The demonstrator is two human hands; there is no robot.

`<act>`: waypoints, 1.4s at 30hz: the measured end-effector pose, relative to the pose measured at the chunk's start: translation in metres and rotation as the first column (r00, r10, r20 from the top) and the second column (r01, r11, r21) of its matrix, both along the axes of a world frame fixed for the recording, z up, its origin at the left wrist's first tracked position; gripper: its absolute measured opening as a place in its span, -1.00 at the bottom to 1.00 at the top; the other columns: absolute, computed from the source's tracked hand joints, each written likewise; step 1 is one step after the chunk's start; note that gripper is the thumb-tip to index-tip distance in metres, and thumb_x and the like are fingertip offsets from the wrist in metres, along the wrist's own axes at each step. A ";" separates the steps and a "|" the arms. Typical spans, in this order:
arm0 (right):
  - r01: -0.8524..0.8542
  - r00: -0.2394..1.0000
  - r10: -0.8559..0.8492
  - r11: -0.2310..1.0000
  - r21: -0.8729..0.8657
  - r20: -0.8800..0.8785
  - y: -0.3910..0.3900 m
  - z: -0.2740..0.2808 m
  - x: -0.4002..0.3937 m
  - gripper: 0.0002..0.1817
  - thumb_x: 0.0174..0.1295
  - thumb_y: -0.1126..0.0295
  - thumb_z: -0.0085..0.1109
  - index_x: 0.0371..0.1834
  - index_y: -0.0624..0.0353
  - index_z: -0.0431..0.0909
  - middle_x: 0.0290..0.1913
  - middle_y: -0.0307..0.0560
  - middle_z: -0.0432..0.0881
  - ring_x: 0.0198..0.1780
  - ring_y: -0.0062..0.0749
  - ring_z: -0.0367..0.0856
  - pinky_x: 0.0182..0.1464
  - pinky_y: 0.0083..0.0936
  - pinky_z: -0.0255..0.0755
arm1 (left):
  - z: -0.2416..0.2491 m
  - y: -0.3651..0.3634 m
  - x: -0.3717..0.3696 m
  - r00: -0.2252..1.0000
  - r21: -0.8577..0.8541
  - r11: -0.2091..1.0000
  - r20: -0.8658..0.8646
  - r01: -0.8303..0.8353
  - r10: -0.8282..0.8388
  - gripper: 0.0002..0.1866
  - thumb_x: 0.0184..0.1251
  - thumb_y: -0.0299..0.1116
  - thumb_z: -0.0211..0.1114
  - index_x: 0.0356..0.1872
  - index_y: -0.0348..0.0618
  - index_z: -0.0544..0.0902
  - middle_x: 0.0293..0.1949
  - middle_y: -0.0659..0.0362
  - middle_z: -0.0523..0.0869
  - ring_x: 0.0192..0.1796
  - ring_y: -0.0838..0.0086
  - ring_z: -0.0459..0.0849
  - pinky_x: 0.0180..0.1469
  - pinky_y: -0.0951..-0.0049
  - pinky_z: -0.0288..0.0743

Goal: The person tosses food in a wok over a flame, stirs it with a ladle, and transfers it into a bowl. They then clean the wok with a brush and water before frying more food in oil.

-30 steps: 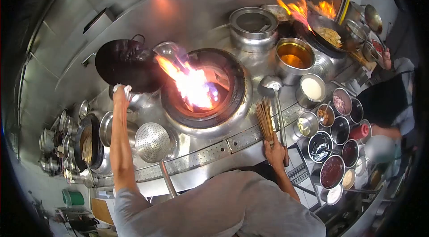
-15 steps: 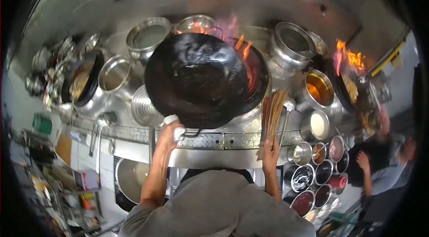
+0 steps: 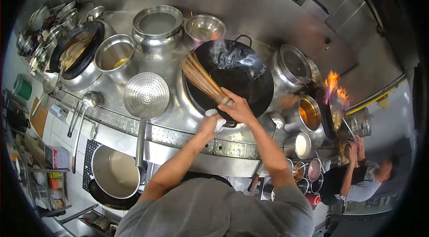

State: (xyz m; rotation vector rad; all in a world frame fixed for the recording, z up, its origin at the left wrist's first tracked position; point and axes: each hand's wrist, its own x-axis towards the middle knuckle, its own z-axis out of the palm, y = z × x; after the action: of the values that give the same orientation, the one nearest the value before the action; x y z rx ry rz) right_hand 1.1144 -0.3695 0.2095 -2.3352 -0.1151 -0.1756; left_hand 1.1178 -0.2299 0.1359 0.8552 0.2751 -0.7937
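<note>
A black wok (image 3: 248,87) sits tilted over the burner in front of me, its inside wet and shiny. My left hand (image 3: 206,126) is closed on a folded white cloth (image 3: 218,120) at the wok's near handle. Fingers wrapped round its bound end, my right hand (image 3: 239,109) holds a bamboo wok brush (image 3: 201,75). The bristles point up and left, overlapping the wok's left rim. Both hands are close together at the near rim.
A perforated skimmer (image 3: 146,94) lies left of the wok. Steel pots, one with orange liquid (image 3: 308,114), stand around it. Flames (image 3: 334,86) rise at the right burner, where another person (image 3: 353,170) works. A ladle (image 3: 91,99) rests at the left; a large pot (image 3: 117,172) stands below.
My right hand has brought the brush from right of the wok across to its left rim. The wok has shifted right relative to the stove, and the flames around it have shrunk. The view has turned.
</note>
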 end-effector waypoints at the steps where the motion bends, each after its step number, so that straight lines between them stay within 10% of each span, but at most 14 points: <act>1: 0.002 0.993 -0.018 0.991 -0.132 -0.120 -0.014 -0.007 0.014 -0.24 -0.03 0.22 0.40 0.33 -0.06 0.35 -0.07 0.16 0.63 -0.05 -0.14 0.63 0.01 -0.39 0.47 | -0.004 -0.002 0.001 1.000 0.012 1.000 0.017 0.001 -0.001 -0.98 0.10 -0.43 0.18 -0.43 -0.09 0.54 -0.52 0.19 0.56 -0.54 0.42 0.54 -0.60 0.35 0.37; 5: 0.291 0.790 -0.593 0.585 -0.757 -0.155 -0.094 -0.006 0.056 -0.35 -0.04 0.29 0.25 0.23 0.02 0.35 -0.15 0.20 0.65 -0.09 0.14 0.64 0.00 -0.15 0.53 | -0.007 -0.005 -0.004 0.999 0.027 1.000 0.046 0.015 -0.016 -0.97 0.08 -0.44 0.19 -0.48 -0.07 0.52 -0.54 0.19 0.54 -0.54 0.41 0.52 -0.61 0.33 0.36; 7: 0.690 0.651 -0.727 0.445 -0.571 0.219 -0.110 0.003 0.066 -0.28 0.11 0.29 0.14 0.38 0.09 0.12 -0.29 0.26 0.65 -0.25 0.15 0.65 -0.17 -0.01 0.50 | 0.019 -0.002 -0.007 0.999 0.075 0.997 0.045 -0.029 0.026 -0.97 0.08 -0.45 0.19 -0.48 -0.08 0.52 -0.54 0.19 0.54 -0.53 0.41 0.52 -0.62 0.34 0.35; 10: 0.825 0.537 -0.784 0.412 -0.387 0.311 -0.102 0.004 0.070 -0.21 0.15 0.23 0.19 0.41 0.06 -0.01 -0.27 0.27 0.61 -0.22 0.17 0.64 -0.17 -0.03 0.51 | 0.014 -0.005 -0.010 1.000 0.056 0.998 0.023 -0.019 0.018 -0.97 0.08 -0.46 0.18 -0.45 -0.08 0.52 -0.52 0.19 0.55 -0.53 0.42 0.52 -0.62 0.35 0.35; 13: 0.737 0.620 -0.776 0.524 -0.427 0.118 -0.059 -0.015 0.078 -0.26 0.18 0.09 0.19 0.37 -0.04 0.05 -0.26 0.30 0.61 -0.18 0.23 0.63 -0.18 0.04 0.49 | 0.001 -0.007 -0.011 0.999 0.072 0.997 0.047 0.007 -0.010 -0.99 0.10 -0.45 0.17 -0.44 -0.10 0.54 -0.50 0.18 0.56 -0.52 0.42 0.53 -0.62 0.36 0.35; 16: 0.379 0.922 -0.387 0.894 -0.241 0.015 -0.029 -0.067 0.073 -0.45 0.20 0.06 0.15 0.20 0.05 0.33 -0.27 0.42 0.60 -0.17 0.43 0.55 -0.08 0.10 0.44 | -0.009 -0.010 -0.010 0.996 0.078 0.997 0.082 0.020 -0.026 -0.95 0.13 -0.42 0.16 -0.42 -0.11 0.56 -0.48 0.18 0.58 -0.52 0.41 0.54 -0.61 0.34 0.39; 20: -0.089 0.976 0.059 0.986 -0.138 -0.210 -0.028 -0.028 0.023 -0.36 0.23 0.02 0.14 0.36 -0.02 0.29 -0.15 0.23 0.65 -0.03 0.12 0.60 0.03 -0.19 0.46 | 0.013 -0.004 -0.011 0.997 0.102 0.995 0.069 0.007 -0.014 -0.93 0.14 -0.40 0.15 -0.39 -0.12 0.58 -0.46 0.17 0.59 -0.50 0.41 0.56 -0.59 0.32 0.42; 25: 0.175 0.841 -0.467 0.712 -0.679 -0.272 -0.110 -0.005 0.036 -0.47 0.22 0.03 0.14 0.22 0.00 0.43 -0.12 0.13 0.67 -0.09 0.03 0.65 0.00 -0.21 0.51 | 0.012 -0.004 -0.014 0.991 0.086 0.996 0.130 0.017 -0.028 -0.91 0.13 -0.39 0.15 -0.42 -0.14 0.58 -0.47 0.15 0.59 -0.47 0.39 0.57 -0.57 0.31 0.43; 27: 0.728 0.594 -0.769 0.389 -0.564 0.236 -0.101 0.004 0.046 -0.52 0.20 0.04 0.14 0.16 -0.05 0.48 -0.19 0.16 0.68 -0.10 0.12 0.64 -0.04 -0.11 0.52 | 0.019 -0.004 -0.013 0.997 0.111 0.994 0.076 -0.014 0.005 -0.90 0.12 -0.38 0.15 -0.47 -0.14 0.58 -0.47 0.14 0.59 -0.47 0.38 0.57 -0.57 0.31 0.43; 34: 0.043 0.904 -0.255 0.854 -0.518 -0.344 -0.011 0.012 0.007 -0.44 0.21 -0.03 0.10 0.25 -0.07 0.42 -0.13 0.17 0.66 -0.05 0.17 0.61 0.05 -0.07 0.47 | 0.003 -0.007 -0.011 0.999 0.085 0.996 0.048 0.004 -0.008 -0.96 0.07 -0.41 0.18 -0.48 -0.10 0.55 -0.50 0.16 0.57 -0.49 0.39 0.55 -0.57 0.30 0.41; 37: -0.084 0.883 -0.228 0.784 -0.615 -0.411 -0.058 0.018 -0.003 -0.40 0.17 -0.01 0.15 0.32 -0.25 0.35 -0.09 0.10 0.66 -0.03 0.11 0.61 0.06 -0.09 0.47 | 0.000 -0.009 -0.012 0.993 0.092 0.995 0.115 -0.028 0.018 -0.97 0.07 -0.41 0.18 -0.50 -0.09 0.53 -0.51 0.17 0.56 -0.52 0.40 0.54 -0.59 0.30 0.41; 39: 0.098 0.749 -0.568 0.604 -0.791 -0.341 -0.099 0.028 0.004 -0.47 0.15 0.00 0.19 0.19 -0.16 0.44 -0.15 0.08 0.67 -0.09 0.04 0.65 -0.04 -0.16 0.53 | 0.003 -0.008 -0.010 0.993 0.092 0.996 0.114 -0.008 -0.002 -0.97 0.07 -0.42 0.18 -0.51 -0.10 0.52 -0.53 0.17 0.56 -0.53 0.40 0.54 -0.60 0.29 0.40; 41: 0.545 0.715 -0.642 0.267 -0.794 0.275 -0.117 0.035 -0.005 -0.58 0.19 0.02 0.15 0.01 0.01 0.55 -0.34 0.06 0.68 -0.27 0.04 0.68 -0.25 -0.08 0.55 | 0.005 -0.007 -0.008 0.995 0.093 0.996 0.104 -0.009 -0.001 -0.97 0.06 -0.43 0.19 -0.51 -0.09 0.52 -0.54 0.17 0.56 -0.56 0.40 0.54 -0.63 0.31 0.39; 42: 0.547 0.715 -0.640 0.261 -0.795 0.282 -0.124 0.036 -0.010 -0.58 0.19 0.02 0.15 0.01 0.01 0.55 -0.34 0.06 0.68 -0.27 0.04 0.68 -0.25 -0.08 0.55 | 0.006 -0.008 -0.007 0.994 0.085 0.996 0.107 -0.010 0.001 -0.97 0.06 -0.43 0.19 -0.51 -0.09 0.52 -0.54 0.17 0.56 -0.56 0.40 0.54 -0.63 0.31 0.39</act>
State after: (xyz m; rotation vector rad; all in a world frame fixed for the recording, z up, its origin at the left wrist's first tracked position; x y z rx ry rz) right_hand 1.1045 -0.4931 0.2456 -3.2649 1.0267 -0.4680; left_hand 1.1113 -0.2376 0.1414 0.9738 0.2180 -0.7329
